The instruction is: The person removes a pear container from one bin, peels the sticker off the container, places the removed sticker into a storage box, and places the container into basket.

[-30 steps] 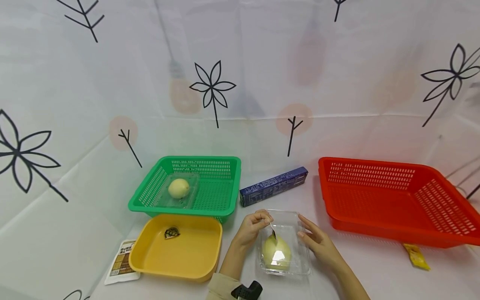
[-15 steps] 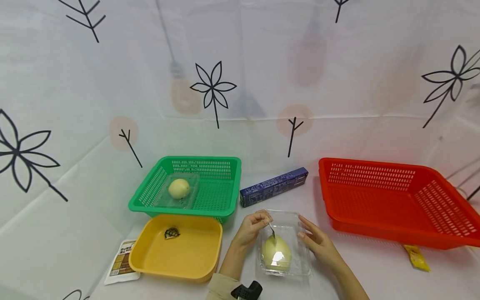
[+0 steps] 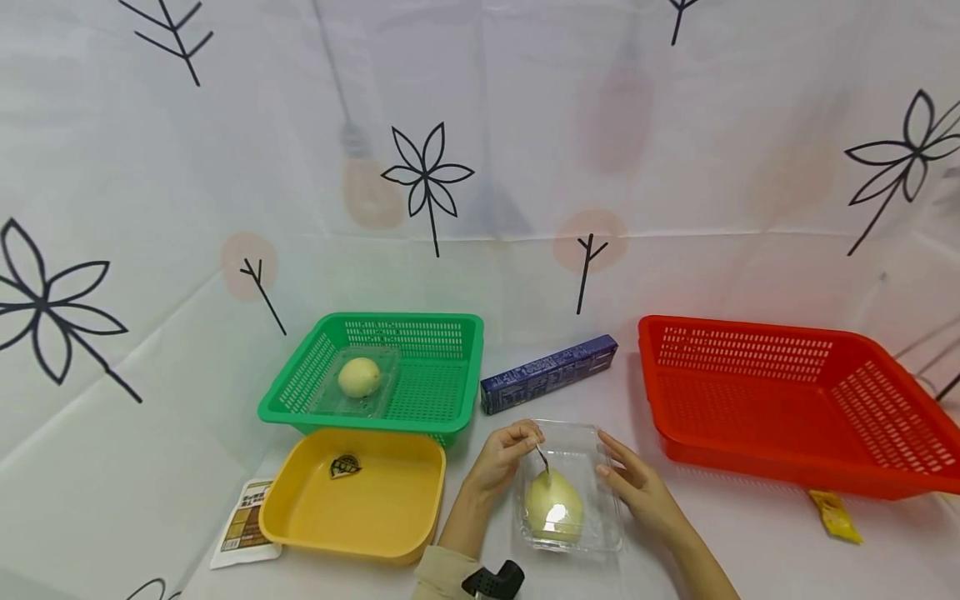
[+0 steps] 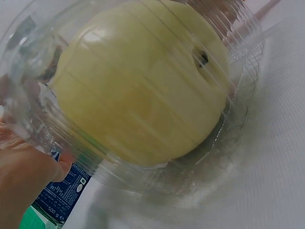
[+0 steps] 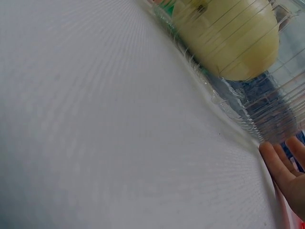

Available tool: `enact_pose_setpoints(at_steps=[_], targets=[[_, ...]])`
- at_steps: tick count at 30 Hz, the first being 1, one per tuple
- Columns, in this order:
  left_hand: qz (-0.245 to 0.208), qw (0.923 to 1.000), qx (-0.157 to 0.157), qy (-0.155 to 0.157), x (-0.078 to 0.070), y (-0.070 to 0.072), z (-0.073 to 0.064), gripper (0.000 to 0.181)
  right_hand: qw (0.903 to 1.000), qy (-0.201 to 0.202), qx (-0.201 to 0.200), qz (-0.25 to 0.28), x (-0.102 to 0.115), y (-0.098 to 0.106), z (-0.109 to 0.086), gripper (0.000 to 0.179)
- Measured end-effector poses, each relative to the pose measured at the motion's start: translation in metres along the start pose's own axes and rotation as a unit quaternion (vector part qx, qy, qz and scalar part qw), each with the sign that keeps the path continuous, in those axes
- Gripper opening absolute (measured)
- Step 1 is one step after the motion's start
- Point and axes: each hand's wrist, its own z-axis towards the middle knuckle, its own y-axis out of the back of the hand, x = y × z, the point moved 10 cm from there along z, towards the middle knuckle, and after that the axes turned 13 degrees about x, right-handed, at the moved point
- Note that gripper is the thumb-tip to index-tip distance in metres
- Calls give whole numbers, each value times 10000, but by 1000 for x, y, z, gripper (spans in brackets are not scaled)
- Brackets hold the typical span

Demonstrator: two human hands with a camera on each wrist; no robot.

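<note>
A clear plastic clamshell box (image 3: 588, 500) lies on the white cloth with a pale yellow-green pear (image 3: 553, 508) inside. In the left wrist view the pear (image 4: 143, 81) shows through the ribbed plastic. My left hand (image 3: 497, 458) is at the box's left far side, fingertips pinching a small thin curled sticker (image 3: 544, 460), which overlaps the pear's top in the head view. My right hand (image 3: 637, 483) steadies the box's right side with thumb and fingers fairly straight. In the right wrist view, its fingertips touch the plastic edge close over the cloth.
A green basket (image 3: 442, 392) holds another boxed fruit (image 3: 358, 377). The yellow basin (image 3: 352, 525) in front contains a small dark patterned piece (image 3: 345, 466). A white pouch (image 3: 246, 533), blue carton (image 3: 547, 375), red basket (image 3: 750, 408) and yellow packet (image 3: 835, 517) stand around.
The thin curled piece at my left fingertips has turned slightly and looks narrower. Both hands and the box hold nearly the same place.
</note>
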Motion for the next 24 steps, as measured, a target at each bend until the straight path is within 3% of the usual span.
enact_pose_setpoints(at_steps=[8, 12, 15, 19, 24], targets=[[-118, 9998, -121, 65, 3, 3, -1, 13, 9998, 155, 38, 74, 2, -1, 1, 51], [-164, 9998, -70, 63, 3, 3, -1, 25, 9999, 168, 7, 39, 3, -1, 1, 51], [-630, 9976, -281, 22, 3, 6, -3, 32, 9998, 179, -6, 5, 3, 0, 1, 51], [-1319, 9892, -638, -50, 4, 12, -6, 38, 9998, 184, 31, 14, 3, 0, 1, 51], [-984, 9931, -614, 197, 7, 11, -7, 33, 9999, 161, 41, 11, 4, -1, 0, 51]])
